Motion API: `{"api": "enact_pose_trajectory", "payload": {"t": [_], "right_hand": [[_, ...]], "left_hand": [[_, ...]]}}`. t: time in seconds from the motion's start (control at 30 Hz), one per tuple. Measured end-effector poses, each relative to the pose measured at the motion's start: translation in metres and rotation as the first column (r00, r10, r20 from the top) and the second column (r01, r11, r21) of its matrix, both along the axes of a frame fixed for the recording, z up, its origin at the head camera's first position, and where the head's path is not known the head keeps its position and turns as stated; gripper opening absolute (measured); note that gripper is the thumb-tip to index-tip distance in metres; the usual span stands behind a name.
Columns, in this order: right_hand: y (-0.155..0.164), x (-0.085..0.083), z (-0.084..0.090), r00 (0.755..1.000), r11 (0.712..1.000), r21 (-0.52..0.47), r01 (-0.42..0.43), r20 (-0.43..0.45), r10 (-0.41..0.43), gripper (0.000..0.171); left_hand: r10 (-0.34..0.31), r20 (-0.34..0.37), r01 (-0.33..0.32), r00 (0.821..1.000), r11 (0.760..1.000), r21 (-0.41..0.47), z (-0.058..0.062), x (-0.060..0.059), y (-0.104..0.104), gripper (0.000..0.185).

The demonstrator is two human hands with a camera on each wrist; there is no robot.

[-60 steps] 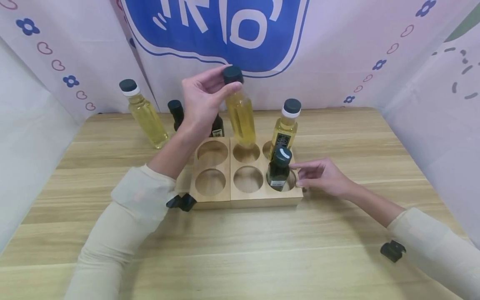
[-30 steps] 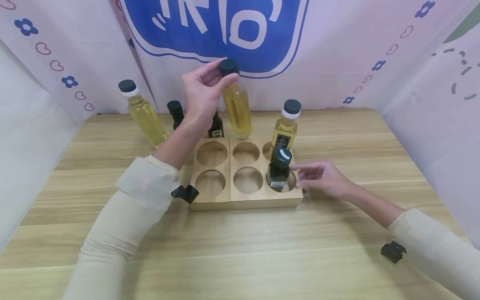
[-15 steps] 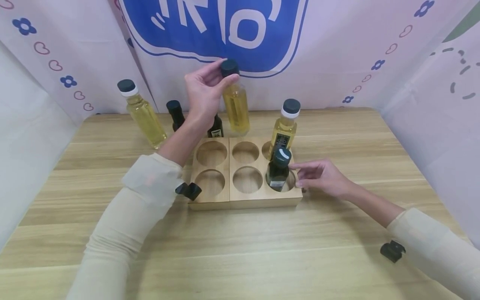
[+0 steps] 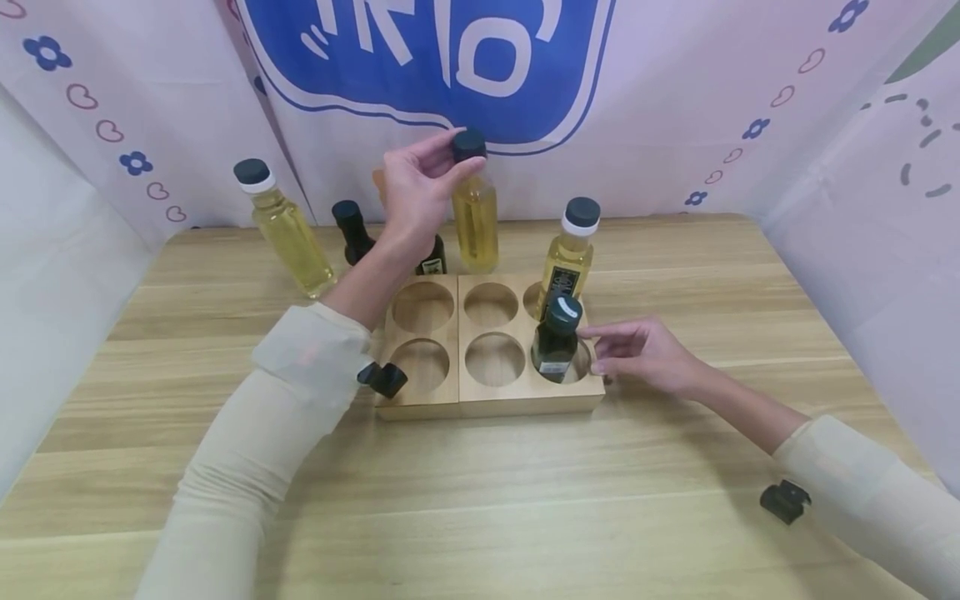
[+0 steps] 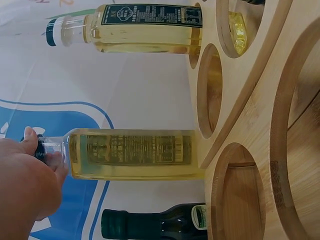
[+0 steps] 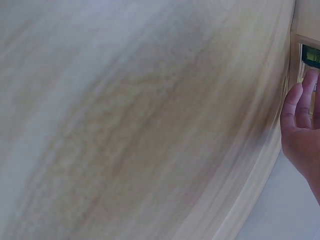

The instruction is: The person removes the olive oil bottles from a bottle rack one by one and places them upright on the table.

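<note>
Gripping a yellow oil bottle [image 4: 475, 221] by its cap, the left hand [image 4: 417, 193] stands it behind the wooden rack [image 4: 491, 400]; the right hand [image 4: 643, 357], fingers relaxed, steadies the rack.

The left hand [image 4: 416, 196] now holds the yellow oil bottle [image 4: 475, 221] behind the wooden rack [image 4: 491, 400]. Earlier it hung over the rack's back middle hole; its base now meets the bench [image 4: 675, 275].

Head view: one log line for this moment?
left hand: holds yellow bottle by cap, behind rack | right hand: fingers beside dark bottle in rack's front right hole, contact unclear
</note>
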State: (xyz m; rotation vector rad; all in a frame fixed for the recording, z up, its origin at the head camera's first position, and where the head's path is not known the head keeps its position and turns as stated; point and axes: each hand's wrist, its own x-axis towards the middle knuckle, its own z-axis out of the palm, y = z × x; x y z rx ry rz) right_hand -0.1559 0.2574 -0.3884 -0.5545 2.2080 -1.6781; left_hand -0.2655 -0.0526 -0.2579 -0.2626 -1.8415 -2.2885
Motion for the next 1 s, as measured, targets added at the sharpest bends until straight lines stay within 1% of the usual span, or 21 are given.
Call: {"api": "enact_pose_trajectory", "payload": {"t": [0.23, 0.4, 0.5, 0.6, 0.77, 1.0], "right_hand": [[0.000, 0.001, 0.000, 1.000, 1.000, -0.015, -0.006, -0.002, 0.006, 0.047], [0.000, 0.000, 0.000, 1.000, 1.000, -0.019, -0.007, 0.001, 0.007, 0.048], [0.000, -0.001, 0.000, 1.000, 1.000, -0.022, -0.013, 0.002, 0.013, 0.048], [0.000, -0.001, -0.001, 1.000, 0.999, -0.031, -0.019, 0.000, 0.019, 0.048], [0.001, -0.001, -0.002, 1.000, 0.999, -0.043, -0.020, -0.002, 0.020, 0.047], [0.001, -0.001, -0.003, 1.000, 1.000, -0.004, 0.006, 0.019, -0.006, 0.048]], "left_hand": [[-0.007, 0.003, 0.007, 1.000, 0.999, -0.032, -0.005, -0.003, 0.004, 0.044], [-0.010, 0.033, 0.011, 0.999, 1.000, -0.028, -0.008, -0.007, 0.007, 0.045], [-0.012, 0.051, 0.014, 0.999, 0.999, -0.041, -0.011, -0.008, 0.008, 0.045], [-0.005, 0.061, 0.009, 0.998, 0.998, -0.065, -0.014, -0.009, 0.008, 0.045], [0.009, 0.072, -0.004, 0.997, 0.997, -0.074, -0.016, -0.011, 0.010, 0.044], [0.011, 0.092, -0.006, 0.996, 0.999, -0.054, -0.019, -0.015, 0.013, 0.045]]}}
